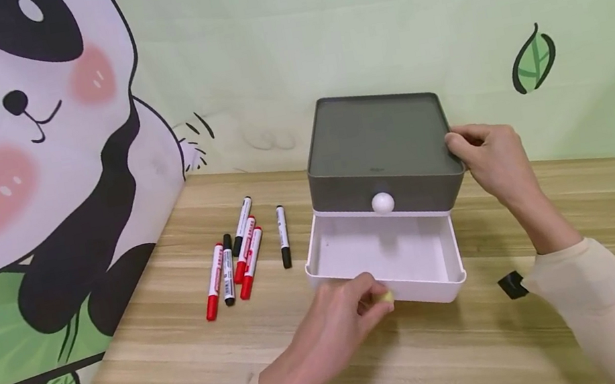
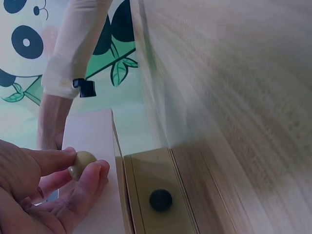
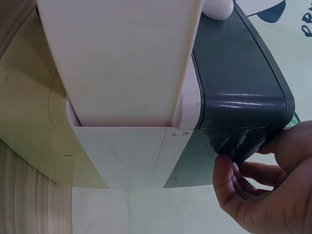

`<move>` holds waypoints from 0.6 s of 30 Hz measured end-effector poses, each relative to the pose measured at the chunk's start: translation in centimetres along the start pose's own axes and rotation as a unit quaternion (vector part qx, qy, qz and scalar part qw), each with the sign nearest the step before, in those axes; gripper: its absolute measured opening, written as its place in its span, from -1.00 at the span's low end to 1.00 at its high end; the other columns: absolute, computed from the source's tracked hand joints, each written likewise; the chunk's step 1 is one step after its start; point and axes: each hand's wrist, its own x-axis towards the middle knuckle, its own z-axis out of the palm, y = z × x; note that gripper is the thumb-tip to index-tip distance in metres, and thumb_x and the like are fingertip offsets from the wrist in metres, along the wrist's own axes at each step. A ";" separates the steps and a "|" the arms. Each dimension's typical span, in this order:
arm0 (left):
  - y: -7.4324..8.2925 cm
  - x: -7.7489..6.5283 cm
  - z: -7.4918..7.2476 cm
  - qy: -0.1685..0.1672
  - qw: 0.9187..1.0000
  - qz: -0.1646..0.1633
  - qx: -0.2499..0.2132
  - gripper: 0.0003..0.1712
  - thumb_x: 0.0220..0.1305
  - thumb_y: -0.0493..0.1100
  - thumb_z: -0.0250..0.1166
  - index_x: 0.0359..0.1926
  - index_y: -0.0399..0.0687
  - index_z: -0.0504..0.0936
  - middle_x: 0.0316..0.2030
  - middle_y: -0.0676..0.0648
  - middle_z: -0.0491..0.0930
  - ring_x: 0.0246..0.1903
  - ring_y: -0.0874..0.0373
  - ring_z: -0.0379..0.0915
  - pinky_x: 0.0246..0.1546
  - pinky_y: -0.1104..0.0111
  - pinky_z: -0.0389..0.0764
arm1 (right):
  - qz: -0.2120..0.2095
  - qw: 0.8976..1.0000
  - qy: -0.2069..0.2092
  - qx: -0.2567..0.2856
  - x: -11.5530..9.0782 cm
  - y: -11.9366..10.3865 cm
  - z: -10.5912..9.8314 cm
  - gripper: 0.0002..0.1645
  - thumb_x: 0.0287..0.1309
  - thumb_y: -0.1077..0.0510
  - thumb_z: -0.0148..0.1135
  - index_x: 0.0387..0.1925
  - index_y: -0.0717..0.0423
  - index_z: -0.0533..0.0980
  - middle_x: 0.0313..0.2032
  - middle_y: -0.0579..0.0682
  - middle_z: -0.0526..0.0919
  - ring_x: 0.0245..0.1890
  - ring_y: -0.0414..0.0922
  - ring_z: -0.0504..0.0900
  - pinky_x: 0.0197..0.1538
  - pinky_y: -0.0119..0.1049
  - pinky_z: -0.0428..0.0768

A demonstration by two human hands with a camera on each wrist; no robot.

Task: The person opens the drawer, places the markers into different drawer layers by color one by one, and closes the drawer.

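A stacked drawer box (image 1: 379, 133) with a dark grey top tier stands on the table against the wall. Its white middle drawer (image 1: 420, 290) is pulled out toward me, with nothing in the part that shows. My left hand (image 1: 339, 314) pinches the drawer's pale yellow knob (image 2: 83, 165) between thumb and fingers. At the box's right edge my right hand (image 1: 496, 162) grips the grey tier, thumb on the upper rim and fingers against the side. A white knob (image 1: 383, 203) sits on the grey front. The beige bottom tier (image 2: 151, 170) has a black knob (image 2: 161, 200).
Several red and black markers (image 1: 244, 252) lie left of the box, one black-capped marker (image 1: 283, 236) apart from the others. A small black piece (image 1: 512, 285) is by my right sleeve. Behind the table hangs a pale green backdrop (image 1: 262, 58) with a panda.
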 end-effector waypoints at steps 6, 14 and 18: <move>0.8 -1.2 -0.2 -0.015 1.000 -0.017 -0.006 -0.91 0.27 -0.25 0.48 -0.24 -0.12 0.73 -0.34 0.04 0.74 -0.39 0.41 0.54 -0.34 0.59 0.57 | -0.009 1.000 -0.002 -0.002 0.0 0.2 0.0 -0.51 0.45 0.00 0.10 0.11 0.27 0.68 -0.25 0.17 0.71 -0.49 -0.32 0.50 -0.42 -0.50 0.45; 1.6 -2.5 -0.1 -0.049 0.998 -0.028 -0.010 -0.94 0.32 -0.26 0.44 -0.21 -0.10 0.72 -0.37 0.12 0.69 -0.42 0.50 0.47 -0.38 0.64 0.53 | -0.008 1.000 -0.002 0.002 0.1 0.2 0.0 -0.52 0.46 0.01 0.10 0.11 0.27 0.68 -0.24 0.18 0.71 -0.48 -0.32 0.50 -0.43 -0.51 0.46; 1.8 -2.8 -0.2 -0.073 0.996 -0.049 -0.017 -0.91 0.34 -0.24 0.43 -0.16 -0.08 0.74 -0.34 0.16 0.69 -0.42 0.49 0.48 -0.37 0.63 0.54 | -0.006 1.000 -0.007 0.002 0.2 0.3 0.0 -0.51 0.46 0.00 0.09 0.11 0.28 0.67 -0.25 0.16 0.70 -0.47 -0.30 0.50 -0.43 -0.50 0.45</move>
